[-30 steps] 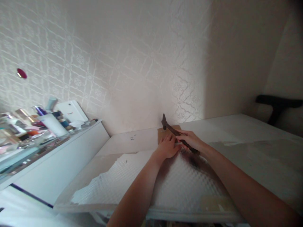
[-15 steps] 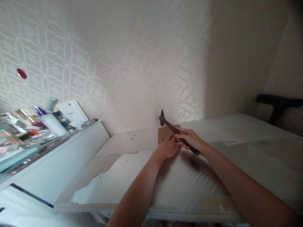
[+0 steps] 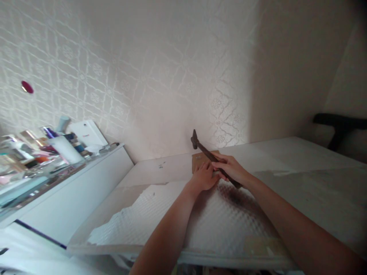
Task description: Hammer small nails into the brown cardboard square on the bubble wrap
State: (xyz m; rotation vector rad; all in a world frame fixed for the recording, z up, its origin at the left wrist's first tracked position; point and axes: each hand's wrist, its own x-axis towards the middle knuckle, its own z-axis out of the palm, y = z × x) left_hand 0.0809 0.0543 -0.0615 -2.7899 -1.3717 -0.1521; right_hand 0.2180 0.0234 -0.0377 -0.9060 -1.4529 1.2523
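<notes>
My right hand (image 3: 231, 167) is wrapped round the wooden handle of a hammer (image 3: 205, 152). The hammer's dark metal head is raised to the upper left, over the far edge of a small brown board (image 3: 196, 160). On the near part of this board lies my left hand (image 3: 203, 178), fingers stretched out and pressing it down. Something small and pale is on the board near the hammer head, too small to name. Under both wrists spreads a white quilted sheet (image 3: 160, 208).
Several tiny metal bits (image 3: 162, 165) lie on the white table (image 3: 134, 172) left of the board. A white cabinet (image 3: 94, 191) crowded with bottles and jars (image 3: 67, 149) stands at the left. Patterned wall rises behind; a black armrest (image 3: 338, 122) is at the right.
The hammer head has risen slightly and shifted a little left. My left hand stays on the board, and the whole view has moved very slightly.
</notes>
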